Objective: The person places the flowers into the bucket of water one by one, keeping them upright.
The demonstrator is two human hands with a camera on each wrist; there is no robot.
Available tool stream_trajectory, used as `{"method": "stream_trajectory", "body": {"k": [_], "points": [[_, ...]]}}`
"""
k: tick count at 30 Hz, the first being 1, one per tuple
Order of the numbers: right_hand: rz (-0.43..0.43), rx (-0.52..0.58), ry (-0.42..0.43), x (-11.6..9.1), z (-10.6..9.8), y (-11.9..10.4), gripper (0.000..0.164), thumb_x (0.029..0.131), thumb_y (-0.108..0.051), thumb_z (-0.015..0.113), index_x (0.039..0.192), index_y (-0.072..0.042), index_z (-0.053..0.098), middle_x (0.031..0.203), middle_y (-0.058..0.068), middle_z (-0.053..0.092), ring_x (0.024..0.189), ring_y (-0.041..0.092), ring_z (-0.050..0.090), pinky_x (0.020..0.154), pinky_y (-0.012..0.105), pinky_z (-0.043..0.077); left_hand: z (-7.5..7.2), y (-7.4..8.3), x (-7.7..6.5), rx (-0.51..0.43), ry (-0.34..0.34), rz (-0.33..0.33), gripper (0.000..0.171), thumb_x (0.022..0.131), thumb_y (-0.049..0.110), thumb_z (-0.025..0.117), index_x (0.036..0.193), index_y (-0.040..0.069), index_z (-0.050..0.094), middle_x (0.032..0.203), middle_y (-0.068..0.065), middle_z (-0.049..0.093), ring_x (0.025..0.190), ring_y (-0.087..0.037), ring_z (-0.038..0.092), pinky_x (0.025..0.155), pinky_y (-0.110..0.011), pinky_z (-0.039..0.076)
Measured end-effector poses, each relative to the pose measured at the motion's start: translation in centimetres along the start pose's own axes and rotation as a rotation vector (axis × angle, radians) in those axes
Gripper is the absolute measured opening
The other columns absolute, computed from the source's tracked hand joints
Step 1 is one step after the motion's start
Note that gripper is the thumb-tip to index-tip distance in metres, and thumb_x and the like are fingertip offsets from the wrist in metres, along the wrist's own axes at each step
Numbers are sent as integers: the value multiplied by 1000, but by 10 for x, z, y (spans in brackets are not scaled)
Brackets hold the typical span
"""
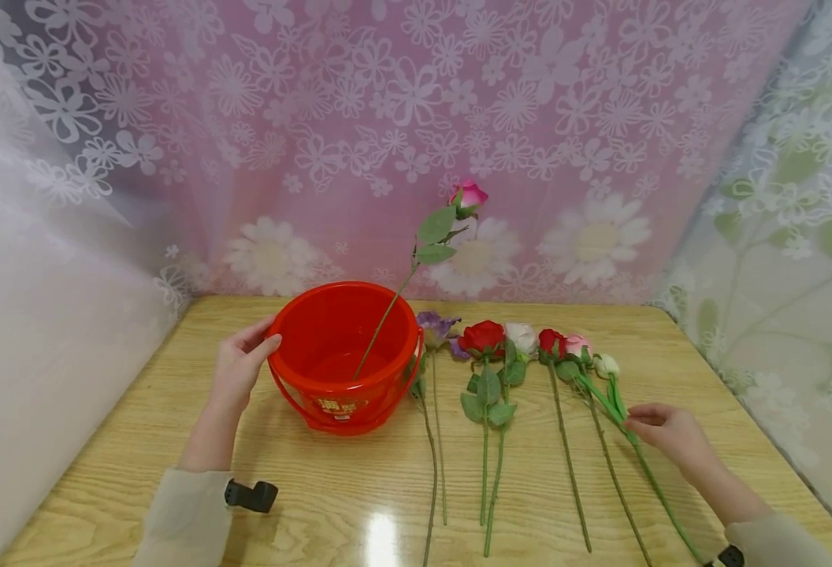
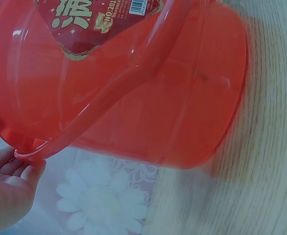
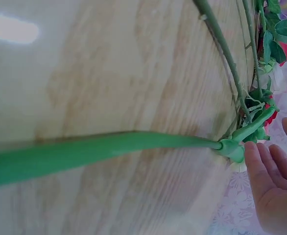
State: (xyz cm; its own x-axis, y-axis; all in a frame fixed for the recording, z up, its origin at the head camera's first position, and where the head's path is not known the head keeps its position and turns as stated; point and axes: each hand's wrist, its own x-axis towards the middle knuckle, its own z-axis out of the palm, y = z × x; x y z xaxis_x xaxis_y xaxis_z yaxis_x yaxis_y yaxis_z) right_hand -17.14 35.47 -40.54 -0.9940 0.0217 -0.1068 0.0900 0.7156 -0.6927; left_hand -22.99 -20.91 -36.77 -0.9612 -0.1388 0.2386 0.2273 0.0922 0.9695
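My left hand [image 1: 237, 368] grips the rim of a red plastic bucket [image 1: 345, 405] on its left side, close to where the handle [image 2: 104, 105] joins. One pink rose [image 1: 469, 194] leans in the bucket, its stem running down inside and its bloom above the right rim. On the right, my right hand [image 1: 671, 437] is at the leaves of a white tulip [image 1: 606, 365] lying on the table. Its fingers [image 3: 261, 169] are nearly straight, with the thumb apart from them. The fingertips are at the green stem [image 3: 109, 151]; whether they press on it I cannot tell.
Between bucket and right hand lie a purple flower [image 1: 436, 327], a large red rose [image 1: 483, 337], a white rose [image 1: 522, 339], a smaller red rose [image 1: 551, 344] and a light pink rose [image 1: 578, 345], stems toward me. Flowered curtains [image 1: 402, 118] hang around the wooden table [image 1: 302, 504].
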Motion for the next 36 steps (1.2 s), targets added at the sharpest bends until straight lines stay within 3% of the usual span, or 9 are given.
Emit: {"method": "stream_trajectory", "body": {"k": [3,9,19,28,36], "points": [[6,-14,-22,-1,-1,3,51,87,-26,56,115,15,48,104,27,55,92,37,54,71,41,49,0,-1,0,-4,0,3,42,86,8,56,123,-10,46,107,-4,55,88,-3,55,74,-15,47],[25,-34,-48,-3,0,8,51,86,-24,58,113,17,48,98,23,58,86,32,57,68,38,50,0,-2,1,-7,2,24,42,86,8,57,122,-10,46,103,1,56,87,-2,55,73,-15,47],[100,25,-87,-4,1,12,52,85,-22,60,112,20,46,93,19,60,76,23,59,63,33,51,-1,-3,0,-33,-7,28,43,86,8,57,123,-11,46,102,3,57,88,-5,55,73,-16,47],[89,2,-78,-5,1,18,48,84,-18,60,109,21,46,90,19,60,77,26,59,63,34,52,-1,-3,0,-47,1,30,43,85,6,57,122,-12,45,96,10,57,86,-3,56,72,-15,47],[94,-83,-57,-5,2,21,47,80,-22,64,103,17,53,84,12,61,68,19,57,57,32,49,-1,-2,0,-19,1,23,43,86,8,57,123,-11,46,102,2,57,88,-4,56,73,-15,47]]}}
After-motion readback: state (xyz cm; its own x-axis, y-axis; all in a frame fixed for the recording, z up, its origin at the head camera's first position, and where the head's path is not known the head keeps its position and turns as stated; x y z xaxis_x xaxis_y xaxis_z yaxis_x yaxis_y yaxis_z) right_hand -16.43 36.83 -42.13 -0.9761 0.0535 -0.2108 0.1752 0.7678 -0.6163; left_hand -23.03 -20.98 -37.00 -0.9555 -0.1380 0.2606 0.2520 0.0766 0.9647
